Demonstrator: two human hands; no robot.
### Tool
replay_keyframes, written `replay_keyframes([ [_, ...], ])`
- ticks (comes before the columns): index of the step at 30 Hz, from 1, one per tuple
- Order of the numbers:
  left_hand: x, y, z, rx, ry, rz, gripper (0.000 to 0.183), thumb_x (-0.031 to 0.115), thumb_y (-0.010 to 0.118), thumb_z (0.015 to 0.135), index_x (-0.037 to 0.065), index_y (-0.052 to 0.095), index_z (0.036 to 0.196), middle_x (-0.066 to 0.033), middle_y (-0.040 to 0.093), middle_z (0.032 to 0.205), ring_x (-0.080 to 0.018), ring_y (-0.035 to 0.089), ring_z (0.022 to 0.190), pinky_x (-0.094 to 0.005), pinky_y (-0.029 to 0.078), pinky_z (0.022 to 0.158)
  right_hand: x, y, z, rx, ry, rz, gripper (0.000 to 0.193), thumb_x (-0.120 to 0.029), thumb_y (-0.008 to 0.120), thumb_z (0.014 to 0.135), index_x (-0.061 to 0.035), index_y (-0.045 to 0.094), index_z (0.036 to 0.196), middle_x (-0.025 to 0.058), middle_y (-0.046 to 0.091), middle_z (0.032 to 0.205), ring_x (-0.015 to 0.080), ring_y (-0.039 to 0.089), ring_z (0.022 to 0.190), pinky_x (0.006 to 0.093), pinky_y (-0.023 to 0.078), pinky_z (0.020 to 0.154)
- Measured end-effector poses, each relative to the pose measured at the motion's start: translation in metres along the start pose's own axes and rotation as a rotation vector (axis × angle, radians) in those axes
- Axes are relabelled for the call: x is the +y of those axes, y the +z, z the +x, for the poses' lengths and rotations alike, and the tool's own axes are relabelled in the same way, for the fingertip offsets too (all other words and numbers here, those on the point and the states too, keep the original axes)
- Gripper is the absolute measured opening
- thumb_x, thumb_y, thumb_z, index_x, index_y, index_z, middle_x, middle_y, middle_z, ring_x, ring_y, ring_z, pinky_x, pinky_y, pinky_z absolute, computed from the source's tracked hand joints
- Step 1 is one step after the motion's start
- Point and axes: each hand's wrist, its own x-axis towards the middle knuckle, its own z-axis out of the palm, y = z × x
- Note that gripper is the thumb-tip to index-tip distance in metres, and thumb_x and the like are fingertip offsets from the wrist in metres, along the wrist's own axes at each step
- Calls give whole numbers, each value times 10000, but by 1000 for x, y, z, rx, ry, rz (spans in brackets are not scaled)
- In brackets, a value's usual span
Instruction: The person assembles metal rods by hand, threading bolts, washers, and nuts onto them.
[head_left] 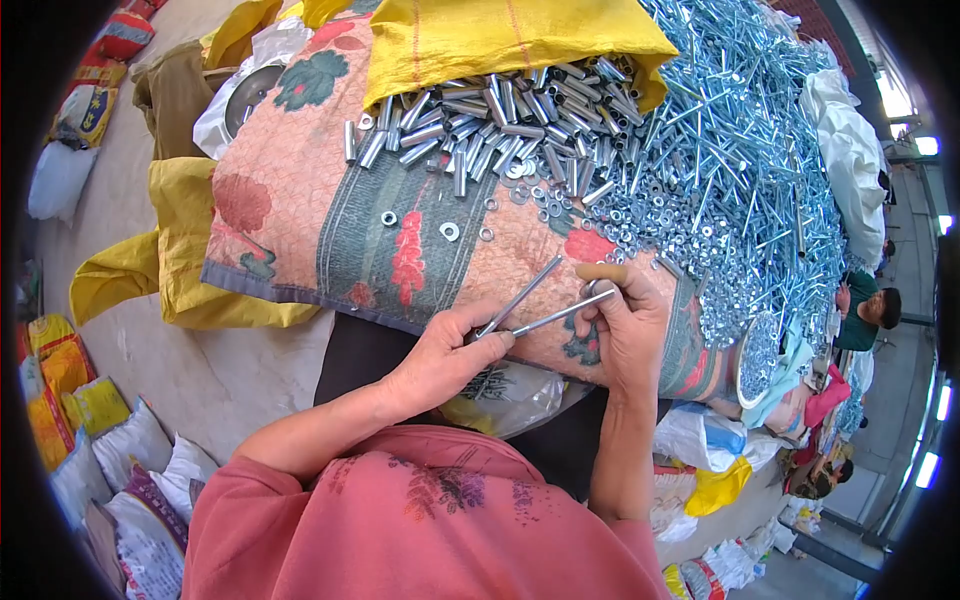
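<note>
The person's two hands work just above the near edge of a surface (pixel 290 190) covered with a pink and grey-green floral cloth. The left hand (pixel 448 350) is closed, pinching one slim metal rod (pixel 525 293) that slants up and to the right between thumb and fingers. The right hand (pixel 628 318) grips a second slim metal rod (pixel 562 313) near its upper end, with thumb and curled fingers; that rod's lower end meets the left thumb tip. A brown finger cover (pixel 600 271) sits on one right finger.

Beyond the hands, a yellow woven sack (pixel 520 40) lies with its mouth toward the person, and short shiny metal tubes (pixel 522 131) spill from it. To the right rises a large heap of long bluish bolts (pixel 740 130), with small nuts and washers (pixel 650 225) spread along its near side. A loose flat washer (pixel 442 230) lies on the cloth left of the spread. At the right stands a white-rimmed bowl (pixel 742 375) filled with small metal pieces.

Below the hands, a clear plastic bag (pixel 530 395) shows beside more thin metal pieces (pixel 488 384). Farther right is a co-worker in a dark green top (pixel 860 318).
</note>
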Motion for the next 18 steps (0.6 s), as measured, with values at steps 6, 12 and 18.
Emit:
replay_keyframes([
  [6, 2, 7, 2, -5, -1, 45, 131, 148, 532, 874, 43, 568, 943, 64, 438, 635, -9, 371, 530, -185, 299, 458, 11, -25, -12, -24, 38, 387, 156, -100, 601, 844, 26, 598, 937, 86, 590, 736, 139, 564, 599, 277, 498, 506],
  [12, 0, 10, 3, -62, -40, 31, 146, 181, 529, 890, 41, 549, 926, 68, 436, 649, -7, 375, 541, -176, 296, 458, 15, -34, -24, -63, 14, 564, 159, -122, 622, 829, 3, 575, 915, 100, 576, 804, 155, 558, 652, 289, 501, 547],
  [18, 2, 13, 2, -135, -330, -363, 156, 191, 543, 897, 47, 562, 955, 40, 406, 634, -19, 312, 485, -177, 239, 418, 8, -10, -38, 228, -339, -112, 157, -56, 636, 812, 30, 583, 932, 120, 592, 860, 166, 578, 720, 286, 502, 614],
])
